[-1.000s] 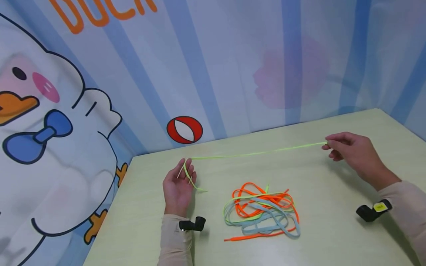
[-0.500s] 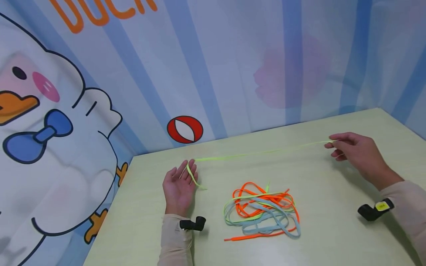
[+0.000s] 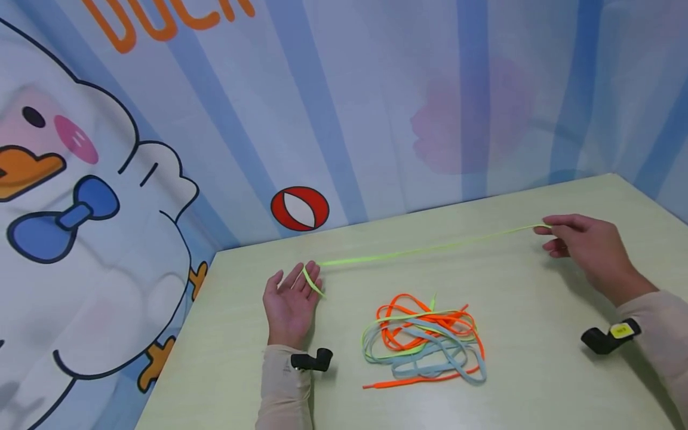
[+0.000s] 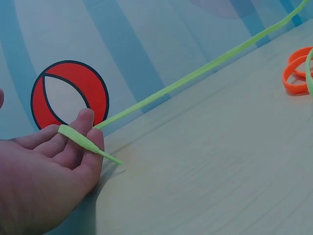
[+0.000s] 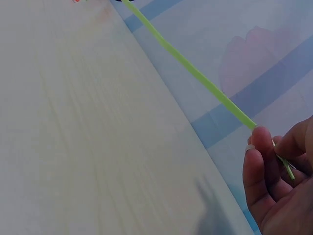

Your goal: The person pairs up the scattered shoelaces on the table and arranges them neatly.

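Right hand (image 3: 593,251) has drifted toward 3 o'clock, pinching yellow-green lace (image 5: 195,72). Left hand (image 3: 292,307) palm up, fingers relaxed, lace draped across them. Lace stretches at 12 o'clock of tangled laces (image 3: 443,321).

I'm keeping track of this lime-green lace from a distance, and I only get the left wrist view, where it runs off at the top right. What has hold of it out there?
Observer: The person's right hand pinches the lime-green lace; the head view shows it.

Operator: Is any of it left over past that grip?

Observer: Yes, in the right wrist view a short, thin tail of it sticks out beyond the fingers.

Operator: Good. I also see some orange lace cut off at my right edge. Is there a colour in that heap that I'm missing?

Observer: Blue-grey: the head view shows blue-grey lace looping among the orange.
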Tool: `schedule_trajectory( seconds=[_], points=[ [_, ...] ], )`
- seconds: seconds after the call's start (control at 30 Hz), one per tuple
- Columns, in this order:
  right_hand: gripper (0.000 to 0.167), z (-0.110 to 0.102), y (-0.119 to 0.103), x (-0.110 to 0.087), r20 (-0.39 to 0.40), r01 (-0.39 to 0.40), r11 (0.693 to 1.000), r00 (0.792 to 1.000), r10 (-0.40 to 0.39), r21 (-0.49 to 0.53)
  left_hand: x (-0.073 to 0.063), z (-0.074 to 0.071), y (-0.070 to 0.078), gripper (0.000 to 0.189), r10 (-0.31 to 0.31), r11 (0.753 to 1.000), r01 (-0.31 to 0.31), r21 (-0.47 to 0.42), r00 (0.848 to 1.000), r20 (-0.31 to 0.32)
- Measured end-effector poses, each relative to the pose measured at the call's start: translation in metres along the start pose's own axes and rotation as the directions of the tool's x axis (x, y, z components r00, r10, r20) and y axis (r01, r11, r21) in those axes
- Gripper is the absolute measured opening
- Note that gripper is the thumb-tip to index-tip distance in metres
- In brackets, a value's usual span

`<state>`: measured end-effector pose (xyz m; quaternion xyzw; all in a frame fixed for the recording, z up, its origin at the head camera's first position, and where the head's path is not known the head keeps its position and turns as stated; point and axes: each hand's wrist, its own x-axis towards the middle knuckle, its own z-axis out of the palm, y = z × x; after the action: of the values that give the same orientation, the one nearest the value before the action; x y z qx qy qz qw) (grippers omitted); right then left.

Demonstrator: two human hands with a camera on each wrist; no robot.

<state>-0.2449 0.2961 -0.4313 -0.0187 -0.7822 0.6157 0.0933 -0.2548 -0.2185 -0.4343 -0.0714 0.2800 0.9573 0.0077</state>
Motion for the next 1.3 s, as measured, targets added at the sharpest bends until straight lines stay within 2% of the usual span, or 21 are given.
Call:
schedule_trajectory(
  seconds=[0.2,0.33,0.47,0.6,0.8,1.07,1.3],
  points=[
    [0.045,-0.004,0.004,0.001,-0.025,-0.016,1.000,1.000,0.016,-0.012,0.001,-0.001,0.000,0.070,-0.004,1.000,0.004,0.003,1.000,0.005],
    [0.046,-0.005,0.005,0.002,-0.017,-0.041,0.999,0.999,0.041,-0.021,0.002,-0.002,0.001,0.072,-0.013,1.000,0.013,0.021,1.000,-0.008],
    [0.045,-0.001,0.002,0.003,0.073,-0.041,0.996,0.996,0.046,-0.076,0.002,-0.002,0.002,0.072,-0.017,0.999,0.018,0.036,1.000,-0.022],
    [0.045,0.005,0.000,0.004,0.183,-0.023,0.991,0.982,0.047,-0.129,0.002,-0.002,0.002,0.071,-0.014,0.999,0.016,0.040,0.999,-0.038],
    [0.048,0.010,0.002,0.004,0.255,-0.016,0.966,0.963,0.085,-0.259,0.002,-0.004,0.003,0.071,-0.021,0.999,0.022,0.023,0.998,-0.051],
    [0.050,0.005,0.003,0.005,0.237,0.016,0.935,0.969,0.073,-0.354,0.001,-0.007,0.005,0.073,-0.018,1.000,0.019,0.020,0.998,-0.060],
    [0.058,0.000,0.004,0.005,0.217,-0.001,0.914,0.971,0.098,-0.406,0.003,-0.006,0.006,0.071,-0.017,0.999,0.020,0.040,0.997,-0.072]
  ],
)
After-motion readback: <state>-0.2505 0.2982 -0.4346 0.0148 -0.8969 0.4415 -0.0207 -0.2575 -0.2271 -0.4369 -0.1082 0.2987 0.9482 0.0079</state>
